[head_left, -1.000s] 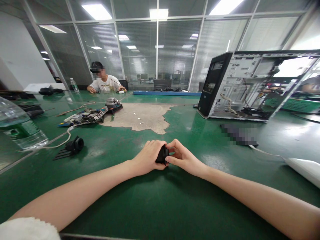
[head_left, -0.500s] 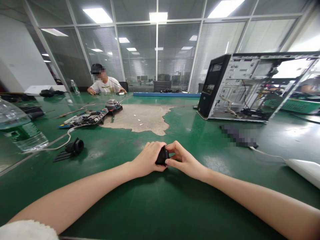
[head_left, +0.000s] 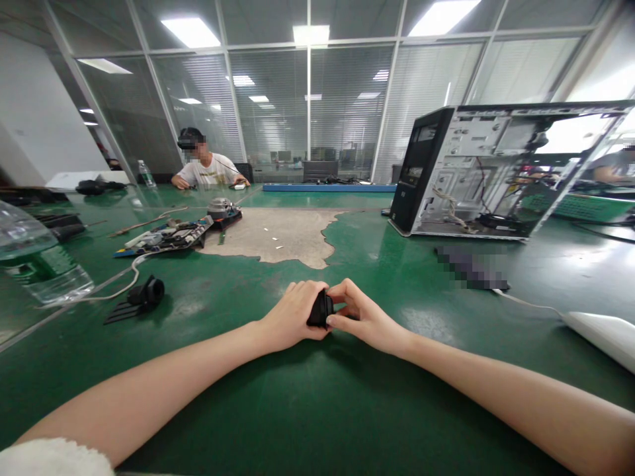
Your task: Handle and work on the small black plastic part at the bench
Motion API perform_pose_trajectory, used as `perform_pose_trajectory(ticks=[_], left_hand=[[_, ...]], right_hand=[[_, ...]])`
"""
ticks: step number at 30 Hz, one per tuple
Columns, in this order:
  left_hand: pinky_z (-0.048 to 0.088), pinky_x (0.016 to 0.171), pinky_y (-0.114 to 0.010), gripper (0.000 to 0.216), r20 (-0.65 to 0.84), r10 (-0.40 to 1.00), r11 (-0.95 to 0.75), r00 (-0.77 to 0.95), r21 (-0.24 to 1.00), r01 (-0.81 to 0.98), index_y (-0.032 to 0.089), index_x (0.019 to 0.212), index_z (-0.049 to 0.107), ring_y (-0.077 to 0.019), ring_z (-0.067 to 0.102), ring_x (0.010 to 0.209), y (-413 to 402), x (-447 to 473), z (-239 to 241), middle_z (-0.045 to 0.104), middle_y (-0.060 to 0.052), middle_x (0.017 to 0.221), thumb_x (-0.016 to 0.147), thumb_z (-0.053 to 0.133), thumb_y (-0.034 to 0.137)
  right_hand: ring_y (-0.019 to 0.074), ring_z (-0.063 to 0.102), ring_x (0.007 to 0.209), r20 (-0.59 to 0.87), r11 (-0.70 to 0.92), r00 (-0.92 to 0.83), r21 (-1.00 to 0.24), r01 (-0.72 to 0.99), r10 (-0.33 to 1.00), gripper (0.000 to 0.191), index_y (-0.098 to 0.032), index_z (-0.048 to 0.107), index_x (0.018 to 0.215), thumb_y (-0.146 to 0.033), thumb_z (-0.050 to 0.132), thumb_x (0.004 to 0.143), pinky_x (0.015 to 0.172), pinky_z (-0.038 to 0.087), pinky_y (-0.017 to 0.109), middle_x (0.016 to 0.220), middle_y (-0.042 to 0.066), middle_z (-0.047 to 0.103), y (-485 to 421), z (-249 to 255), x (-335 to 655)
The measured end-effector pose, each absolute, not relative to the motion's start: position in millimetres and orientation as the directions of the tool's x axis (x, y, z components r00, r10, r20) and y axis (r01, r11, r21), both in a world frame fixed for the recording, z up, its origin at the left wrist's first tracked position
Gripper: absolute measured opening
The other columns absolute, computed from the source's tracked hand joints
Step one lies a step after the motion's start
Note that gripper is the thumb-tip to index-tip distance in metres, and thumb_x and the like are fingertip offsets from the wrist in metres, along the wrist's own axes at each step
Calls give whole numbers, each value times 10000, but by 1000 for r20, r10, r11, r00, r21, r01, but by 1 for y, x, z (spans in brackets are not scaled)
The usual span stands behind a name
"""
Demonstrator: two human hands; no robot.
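A small black plastic part (head_left: 320, 311) is held between my two hands, low over the green table (head_left: 278, 416). My left hand (head_left: 292, 314) wraps round it from the left, its thumb below and its fingers over the far side. From the right, my right hand (head_left: 364, 317) pinches its edge between thumb and fingertips. Much of the part is covered by my fingers, so its exact kind does not show. To the left on the table lies another black plastic piece (head_left: 146, 291) with a round end and flat prongs.
An open computer case (head_left: 426, 172) stands at the back right. Left are a water bottle (head_left: 52, 264), a circuit board (head_left: 171, 235) and a cable. A dark blurred object (head_left: 469, 268) and a white device (head_left: 602, 337) lie right. A person (head_left: 211, 168) sits across the table.
The whole view has shifted very slightly to the left. Both hands keep the same hold on the black plastic part.
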State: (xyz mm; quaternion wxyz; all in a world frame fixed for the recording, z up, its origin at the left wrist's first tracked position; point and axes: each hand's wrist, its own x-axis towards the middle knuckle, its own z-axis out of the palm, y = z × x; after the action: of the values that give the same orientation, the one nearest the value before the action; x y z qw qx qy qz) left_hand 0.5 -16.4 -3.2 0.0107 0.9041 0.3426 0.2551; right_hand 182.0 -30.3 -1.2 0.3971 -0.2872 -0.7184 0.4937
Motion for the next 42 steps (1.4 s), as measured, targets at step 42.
perform_pose_trajectory(ticks=[42], left_hand=[[361, 777, -364, 542, 459, 629, -765, 628, 220, 605, 183, 1097, 354, -243, 497, 911, -18, -1, -2, 522, -75, 1007, 658, 632, 335]], right_hand=[[143, 545, 845, 231, 293, -472, -954, 62, 851, 266, -209, 432, 935, -353, 583, 771, 702, 476, 290, 912, 14, 518, -31, 0, 178]])
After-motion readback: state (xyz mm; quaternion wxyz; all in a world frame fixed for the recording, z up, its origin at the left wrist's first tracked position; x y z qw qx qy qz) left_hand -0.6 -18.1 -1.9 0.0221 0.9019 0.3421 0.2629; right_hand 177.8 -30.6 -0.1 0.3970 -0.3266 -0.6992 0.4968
